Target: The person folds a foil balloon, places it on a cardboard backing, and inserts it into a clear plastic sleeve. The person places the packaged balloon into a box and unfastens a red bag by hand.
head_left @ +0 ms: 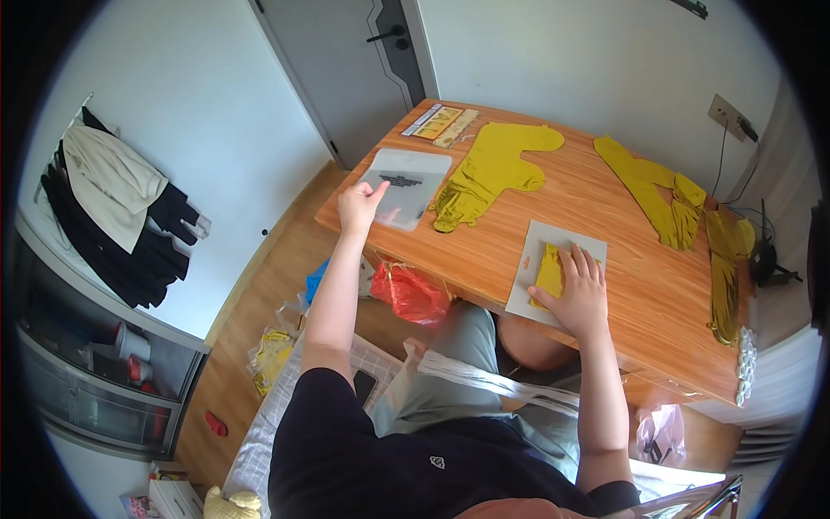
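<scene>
My left hand is above the left edge of the table, fingers curled in and the thumb side toward a clear plastic bag. It overlaps the bag's near left side; what it pinches, if anything, I cannot make out. My right hand lies flat with fingers apart on a folded gold foil balloon. Under that is a light grey card at the table's front edge. A large flat gold foil balloon spreads behind, its near end crumpled.
The wooden table also bears another flat foil balloon, a narrow one at the right and a printed packet. A black router stands by the right edge. Below hangs a red plastic bag; a phone lies beside me.
</scene>
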Motion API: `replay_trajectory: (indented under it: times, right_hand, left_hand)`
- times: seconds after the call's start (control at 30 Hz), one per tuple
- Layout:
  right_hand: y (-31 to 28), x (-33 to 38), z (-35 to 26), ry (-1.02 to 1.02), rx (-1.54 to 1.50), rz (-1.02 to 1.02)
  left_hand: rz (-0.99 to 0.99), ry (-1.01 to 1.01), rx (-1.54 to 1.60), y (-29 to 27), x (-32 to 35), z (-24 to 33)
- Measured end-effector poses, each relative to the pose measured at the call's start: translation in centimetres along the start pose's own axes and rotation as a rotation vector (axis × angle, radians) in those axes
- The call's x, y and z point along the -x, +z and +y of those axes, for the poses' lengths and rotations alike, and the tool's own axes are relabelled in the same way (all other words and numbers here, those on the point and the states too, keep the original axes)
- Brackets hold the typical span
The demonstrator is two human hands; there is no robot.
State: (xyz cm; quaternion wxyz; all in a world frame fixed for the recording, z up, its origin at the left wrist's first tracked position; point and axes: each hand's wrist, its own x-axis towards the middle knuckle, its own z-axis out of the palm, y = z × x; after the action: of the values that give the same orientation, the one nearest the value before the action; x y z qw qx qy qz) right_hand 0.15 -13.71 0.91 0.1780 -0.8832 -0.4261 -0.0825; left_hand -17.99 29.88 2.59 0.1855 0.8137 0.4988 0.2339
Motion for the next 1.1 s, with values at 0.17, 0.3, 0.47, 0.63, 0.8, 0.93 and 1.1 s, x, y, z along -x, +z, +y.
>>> replay_trajectory:
  times: [0.17,0.3,0.47,0.63,0.8,0.93,1.1]
  right_hand:
    - [-0.2,-0.1,-0.1,0.017,-0.008,-0.027]
    - [-0.4,0.1,-0.2,0.029,0.008,-0.044]
    - [-0.4,0.0,-0.3,0.034,0.007,-0.042]
    - [-0.3,-0.1,-0.2,0.035,0.016,-0.037]
    - [-0.2,-0.1,-0.3,0.028,0.013,-0.031]
    - [0.0,-0.1,0.2,0.023,0.005,-0.012]
    - [0.1,0.1,0.1,0.028,0.005,-0.016]
  left_hand:
    - [0.082,0.368,-0.280,1.1,-0.7,-2.4]
    - [-0.094,0.349,-0.289,1.7,-1.7,-3.7]
    - [-0.110,0.313,-0.223,2.3,-2.7,-4.9]
    - [-0.110,0.309,-0.200,2.9,-3.4,-5.1]
    - [-0.052,0.294,-0.169,3.1,-3.2,-5.1]
    - [-0.021,0.273,-0.209,3.3,-2.8,-4.3]
    - [0.005,0.249,-0.189,3.3,-2.4,-3.9]
